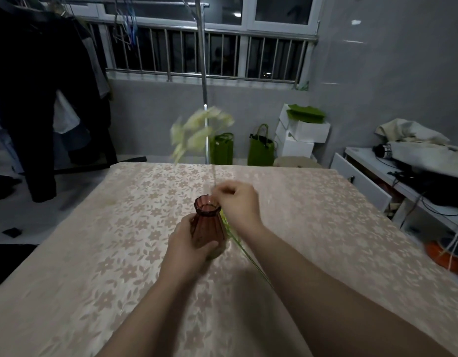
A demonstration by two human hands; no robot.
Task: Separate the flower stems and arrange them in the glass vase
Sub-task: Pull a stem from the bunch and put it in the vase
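A reddish-brown ribbed glass vase [206, 222] stands upright on the table's floral cloth [94, 266]. My left hand [186, 246] wraps around its lower body. My right hand [238, 202] is pinched on a thin flower stem just beside the vase's rim. That stem rises to a blurred cluster of pale yellow-white blossoms [197, 132] above the table's far edge. Another green stem [244, 253] lies on the cloth under my right forearm, running toward the near right; its flower end is hidden behind the vase and my hand.
Dark clothes [42, 99] hang on a rack at the left. A metal pole [204, 81] stands behind the table. Green bags [261, 150] and white boxes [300, 132] sit on the floor at the back. A white desk [377, 176] with cables stands at the right.
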